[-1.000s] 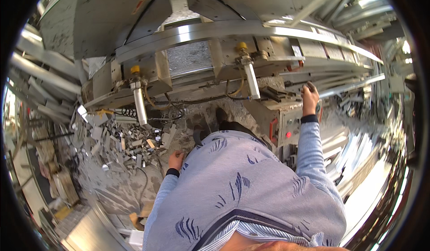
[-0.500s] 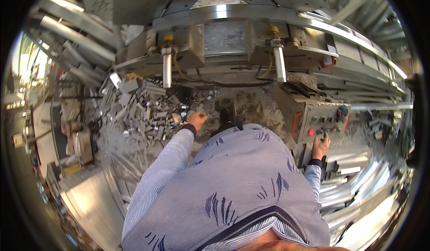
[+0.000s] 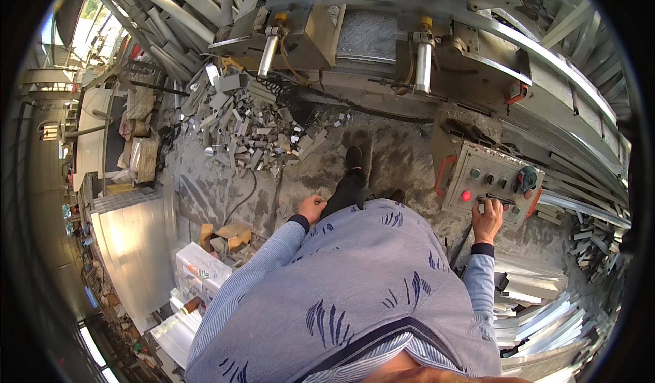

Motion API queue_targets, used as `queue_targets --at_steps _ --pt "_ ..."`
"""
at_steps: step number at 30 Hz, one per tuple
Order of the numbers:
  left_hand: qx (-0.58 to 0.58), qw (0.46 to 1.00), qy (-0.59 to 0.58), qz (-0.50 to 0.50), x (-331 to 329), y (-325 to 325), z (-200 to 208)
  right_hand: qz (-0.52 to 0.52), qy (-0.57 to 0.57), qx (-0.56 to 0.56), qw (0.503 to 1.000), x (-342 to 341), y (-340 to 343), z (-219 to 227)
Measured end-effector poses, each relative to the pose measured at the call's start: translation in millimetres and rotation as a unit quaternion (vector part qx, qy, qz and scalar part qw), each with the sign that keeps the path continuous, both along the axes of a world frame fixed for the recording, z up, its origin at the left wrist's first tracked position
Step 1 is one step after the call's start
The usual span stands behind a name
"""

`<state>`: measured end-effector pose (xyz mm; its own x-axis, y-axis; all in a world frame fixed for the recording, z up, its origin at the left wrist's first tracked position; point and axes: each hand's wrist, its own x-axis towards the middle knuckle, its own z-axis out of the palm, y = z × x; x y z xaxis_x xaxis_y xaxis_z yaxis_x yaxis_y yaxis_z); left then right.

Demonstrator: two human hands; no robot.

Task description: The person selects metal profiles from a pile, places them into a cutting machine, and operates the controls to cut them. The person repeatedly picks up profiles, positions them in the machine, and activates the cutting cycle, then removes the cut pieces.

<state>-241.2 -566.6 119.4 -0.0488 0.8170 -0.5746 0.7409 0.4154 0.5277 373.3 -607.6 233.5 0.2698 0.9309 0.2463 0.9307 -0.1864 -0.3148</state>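
Note:
My right hand (image 3: 487, 220) reaches over the lower edge of a grey metal control box (image 3: 454, 207), its fingers apart and touching the panel near the lower row of buttons. Just left of the fingertips glows a red button (image 3: 466, 196). Above are a green button (image 3: 475, 173) and dark knobs (image 3: 490, 178); a dark teal object (image 3: 526, 178) sits at the upper right. A red handle (image 3: 445, 176) is fixed to the box's left side. My left hand (image 3: 312, 209) hangs beside my thigh, its fingers curled, with nothing visible in them.
A large metal machine with two cylinders (image 3: 423, 69) spans the far side. Metal offcuts (image 3: 252, 127) lie heaped on the floor at left. Long metal profiles (image 3: 546, 315) are stacked at lower right. A white box (image 3: 202, 267) and a pale stack (image 3: 129, 239) stand at left.
My right hand has moved up onto the button panel. My left hand has drawn back toward my thigh. The view has shifted, showing more floor and the boxes at left.

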Motion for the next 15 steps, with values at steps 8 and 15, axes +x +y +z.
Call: queue_targets --at_steps 8,15 --pt "-0.062 0.996 0.004 0.063 -25 -65 -10 0.021 -0.018 -0.032 0.999 7 0 3" --pt "-0.004 0.999 -0.036 0.041 -10 -35 -5 -0.002 -0.009 0.002 1.0 -4 -5 -1"
